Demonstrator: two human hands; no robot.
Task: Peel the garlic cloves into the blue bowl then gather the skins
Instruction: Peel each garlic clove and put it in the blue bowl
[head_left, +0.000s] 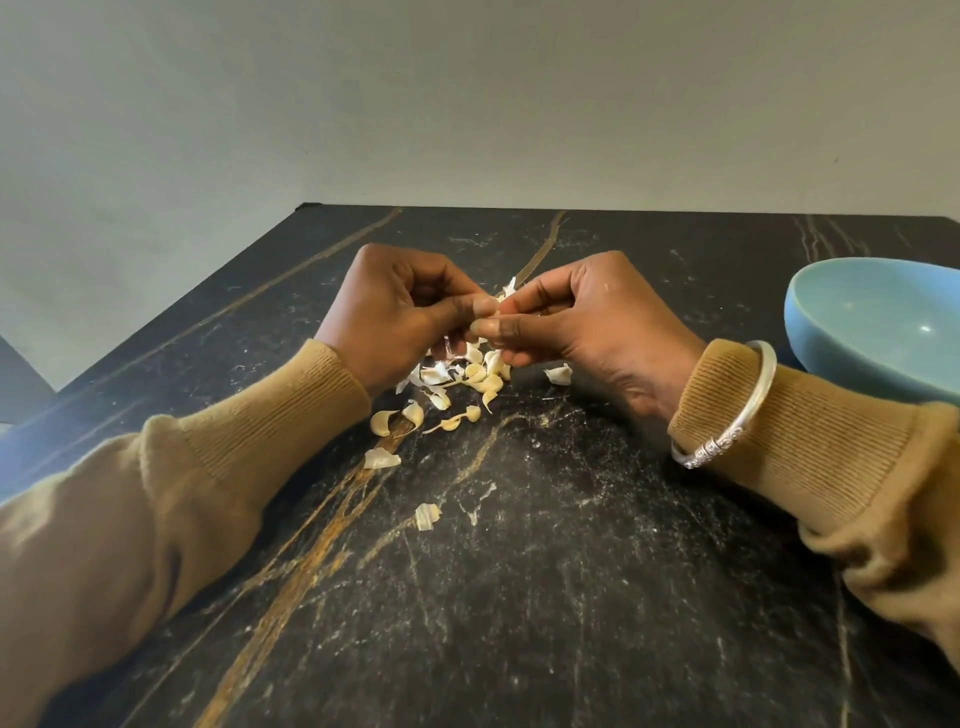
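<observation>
My left hand (410, 306) and my right hand (587, 317) meet above the middle of the table, and both pinch one small garlic clove (500, 301) between thumbs and fingertips. A bit of white skin sticks up from the clove. Under the hands lies a loose pile of garlic skins (467, 379), with stray skins nearer me, one of them a single skin (427, 516). The blue bowl (878, 322) stands at the right edge, beside my right wrist; the part of its inside that shows holds nothing.
The black marble table (519, 597) has gold and white veins. Its far edge meets a plain grey wall. A silver bangle (737, 415) sits over my right sleeve. The table's left edge runs diagonally toward me.
</observation>
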